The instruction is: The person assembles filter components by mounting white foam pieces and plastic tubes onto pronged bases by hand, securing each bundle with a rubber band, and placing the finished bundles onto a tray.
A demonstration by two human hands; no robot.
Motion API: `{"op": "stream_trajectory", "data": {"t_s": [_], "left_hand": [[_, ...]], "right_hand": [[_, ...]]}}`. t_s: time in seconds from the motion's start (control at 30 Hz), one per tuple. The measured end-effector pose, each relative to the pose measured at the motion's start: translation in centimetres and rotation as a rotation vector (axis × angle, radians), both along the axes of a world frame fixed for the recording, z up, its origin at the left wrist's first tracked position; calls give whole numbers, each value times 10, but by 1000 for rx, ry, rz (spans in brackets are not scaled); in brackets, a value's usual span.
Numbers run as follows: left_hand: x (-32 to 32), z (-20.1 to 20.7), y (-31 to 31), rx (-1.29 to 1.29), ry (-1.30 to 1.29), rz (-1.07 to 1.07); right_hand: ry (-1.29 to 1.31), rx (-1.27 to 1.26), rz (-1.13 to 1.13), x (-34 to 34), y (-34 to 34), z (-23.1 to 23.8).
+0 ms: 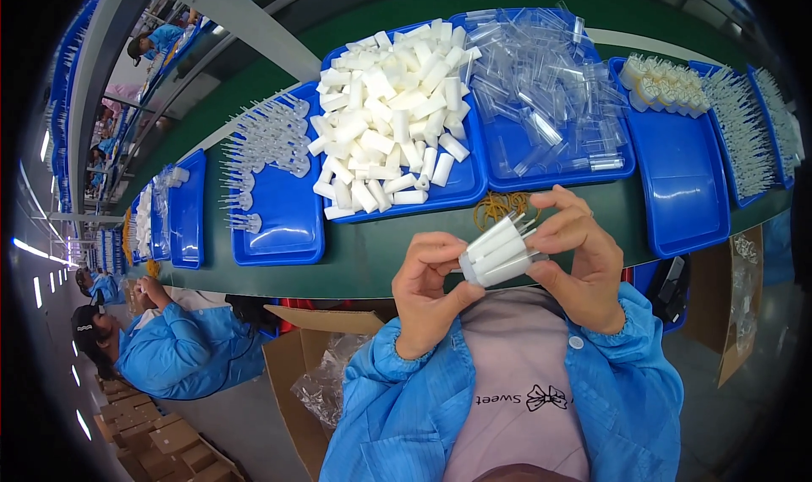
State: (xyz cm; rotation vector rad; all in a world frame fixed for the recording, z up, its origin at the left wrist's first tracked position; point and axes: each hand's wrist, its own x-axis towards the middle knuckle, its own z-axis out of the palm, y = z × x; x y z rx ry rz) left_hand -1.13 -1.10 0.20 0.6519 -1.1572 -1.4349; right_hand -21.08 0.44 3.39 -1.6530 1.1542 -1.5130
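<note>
Just past the table's near edge, both my hands hold a bundle of white cylinders (499,256) in front of my chest. Thin tips stick out of its right end. My left hand (433,287) pinches the clear left end between thumb and fingers. At the other end, the fingers and thumb of my right hand (579,258) close around the tips. Beyond the bundle stands a blue tray (448,196) heaped with white foam-like cylinders (381,110). Some yellow rubber bands (499,210) lie on the green table behind the bundle.
A blue tray of clear tubes (541,101) stands at the back. To the left, another holds spiky white pieces (266,139); to the right, one holds finished-looking bundles (664,84). Open cardboard boxes (296,355) stand below the table. A person in blue (186,347) sits at the left.
</note>
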Motion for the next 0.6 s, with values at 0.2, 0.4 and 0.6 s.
{"op": "stream_trajectory", "data": {"t_s": [0.2,0.4,0.6], "left_hand": [[4,4,1,-59,-77,17],[4,-1,0,-29,-29,25],[4,-11,-9,117,68,17]], "right_hand": [[-29,14,-7,6,3,-6],[-28,-2,-32,13,-2,-11],[117,-21,59,5,-24,3]]}}
